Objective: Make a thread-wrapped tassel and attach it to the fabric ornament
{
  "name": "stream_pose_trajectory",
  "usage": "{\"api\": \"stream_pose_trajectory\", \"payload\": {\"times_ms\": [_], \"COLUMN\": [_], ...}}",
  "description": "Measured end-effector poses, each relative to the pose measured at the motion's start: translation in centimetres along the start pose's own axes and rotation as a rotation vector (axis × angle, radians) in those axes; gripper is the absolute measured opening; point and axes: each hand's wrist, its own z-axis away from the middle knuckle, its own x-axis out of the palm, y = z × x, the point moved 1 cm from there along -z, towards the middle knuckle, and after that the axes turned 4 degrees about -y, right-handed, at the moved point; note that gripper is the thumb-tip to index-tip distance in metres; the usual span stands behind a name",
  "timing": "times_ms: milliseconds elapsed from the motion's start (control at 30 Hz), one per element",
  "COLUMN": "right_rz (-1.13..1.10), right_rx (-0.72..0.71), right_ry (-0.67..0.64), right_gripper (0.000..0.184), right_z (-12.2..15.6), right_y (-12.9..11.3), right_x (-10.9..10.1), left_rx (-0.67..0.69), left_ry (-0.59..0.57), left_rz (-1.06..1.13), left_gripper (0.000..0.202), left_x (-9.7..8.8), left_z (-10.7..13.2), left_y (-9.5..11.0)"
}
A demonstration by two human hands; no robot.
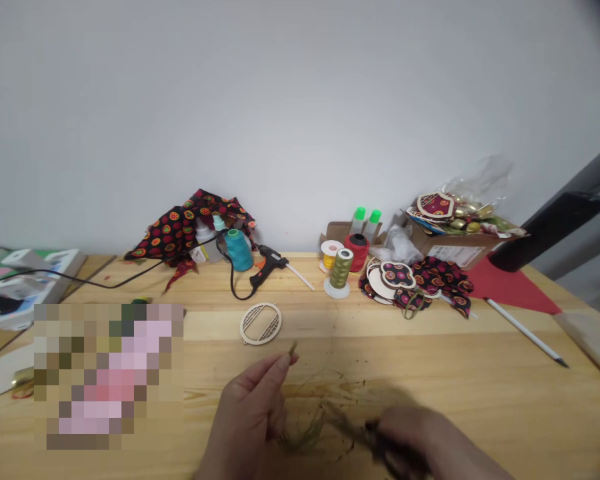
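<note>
My left hand (253, 403) is closed, with thumb and finger pinching a bundle of olive-green thread (305, 437). A short end of the bundle sticks up above the fingertips, and the rest hangs in a loose loop below. At the lower right, my right hand (423, 430) grips a pair of dark-handled scissors (353, 432), smeared by motion. Their blades point left, close to the hanging loop; whether they touch it I cannot tell. Beyond my left hand lies an oval wooden lattice frame (271, 327). Farther back stands a spool of olive-green thread (341, 272).
A black glue gun (267, 270) lies beside a teal thread cone (239, 251). Red thread (359, 253), patterned fabric pieces (435, 275) and a filled cardboard box (460, 250) line the back. A white pencil (525, 331) lies right; a power strip (55, 283) and blurred patch are left.
</note>
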Motion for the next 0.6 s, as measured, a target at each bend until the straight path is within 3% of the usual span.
{"api": "stream_pose_trajectory", "payload": {"times_ms": [133,233,433,600], "right_rz": [0.352,0.474,0.481,0.616], "right_rx": [0.421,0.568,0.526,0.274], "right_ry": [0.263,0.307,0.365,0.515], "right_gripper": [0.02,0.031,0.034,0.023], "right_z": [-0.6,-0.6,0.2,0.3], "right_y": [2.6,4.7,7.4,6.3], "right_x": [-0.8,-1.6,-2.7,-2.4], "left_rx": [0.002,0.007,0.039,0.037], "left_ry": [-0.001,-0.017,-0.038,-0.036], "left_rz": [-0.03,-0.023,-0.049,-0.016], "left_gripper": [0.039,0.037,0.032,0.03], "left_x": [0.0,0.0,0.0,0.1], "left_z": [0.0,0.2,0.3,0.6], "left_y": [-0.1,-0.1,0.0,0.1]}}
